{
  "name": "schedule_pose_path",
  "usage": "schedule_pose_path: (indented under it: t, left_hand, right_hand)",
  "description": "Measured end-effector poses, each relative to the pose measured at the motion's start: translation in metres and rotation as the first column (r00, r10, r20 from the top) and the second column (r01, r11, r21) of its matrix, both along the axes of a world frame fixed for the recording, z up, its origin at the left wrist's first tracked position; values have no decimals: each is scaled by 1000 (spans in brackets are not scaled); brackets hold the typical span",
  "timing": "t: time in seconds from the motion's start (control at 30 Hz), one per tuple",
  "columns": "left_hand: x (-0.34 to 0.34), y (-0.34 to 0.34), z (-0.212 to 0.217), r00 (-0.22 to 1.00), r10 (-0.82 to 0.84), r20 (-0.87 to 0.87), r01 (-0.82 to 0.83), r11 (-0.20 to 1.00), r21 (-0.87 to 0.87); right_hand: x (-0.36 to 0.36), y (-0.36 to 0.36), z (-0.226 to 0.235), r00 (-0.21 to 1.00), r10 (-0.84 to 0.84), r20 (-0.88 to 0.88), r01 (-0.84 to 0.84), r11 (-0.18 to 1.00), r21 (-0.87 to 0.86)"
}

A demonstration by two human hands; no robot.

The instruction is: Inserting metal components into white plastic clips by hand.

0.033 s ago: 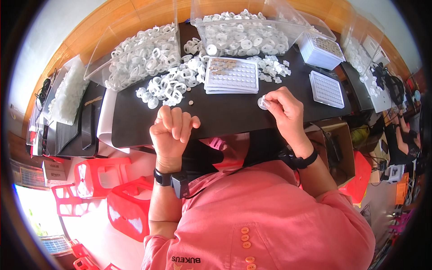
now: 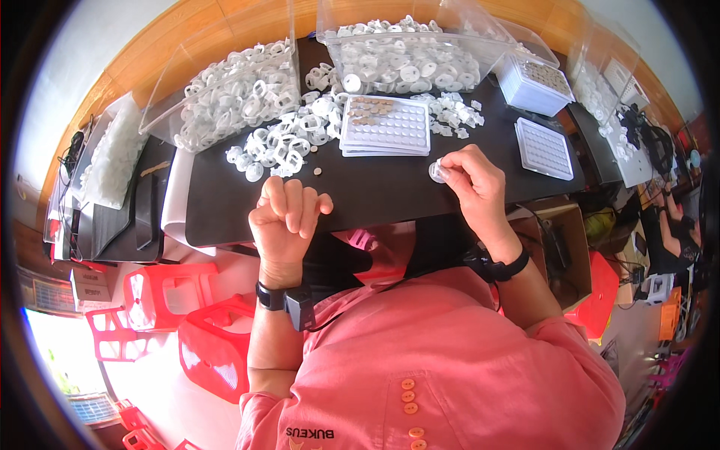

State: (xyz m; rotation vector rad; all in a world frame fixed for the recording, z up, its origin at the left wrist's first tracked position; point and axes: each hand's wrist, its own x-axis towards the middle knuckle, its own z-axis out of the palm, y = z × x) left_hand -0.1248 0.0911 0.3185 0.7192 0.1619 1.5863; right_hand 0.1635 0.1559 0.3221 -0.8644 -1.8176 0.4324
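Observation:
My right hand point(image 2: 477, 180) pinches a small round white plastic part point(image 2: 436, 172) between thumb and fingertips, just over the front of the black table point(image 2: 375, 187). To the left, my left hand point(image 2: 289, 214) is held at the table's front edge with its fingers curled in. Whatever may be inside those fingers is hidden. Two small coin-like discs point(image 2: 317, 172) lie on the tabletop beyond the left hand. Past them spreads a loose heap of white plastic parts point(image 2: 289, 142). A stack of white trays point(image 2: 386, 139) with round pockets stands mid-table, with several brownish discs on top.
Clear bins point(image 2: 232, 90) full of white parts line the back. Small white pieces point(image 2: 454, 112) lie right of the trays. Farther right are another tray point(image 2: 544, 148) and a tall tray stack point(image 2: 529, 94). A cardboard box point(image 2: 574, 262) and red stools point(image 2: 217, 345) stand below table level.

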Motion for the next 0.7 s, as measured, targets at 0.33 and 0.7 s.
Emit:
schedule_pose_path:
  t: [0.33,0.7]
  left_hand:
    - [0,0,-1,1000,9,-13,-9,1000,9]
    - [-1,0,-2,1000,2,-16,-1,999,33]
  right_hand:
    - [0,0,-1,1000,2,-10,-2,1000,-5]
    - [0,0,0,1000,1,10,-1,1000,15]
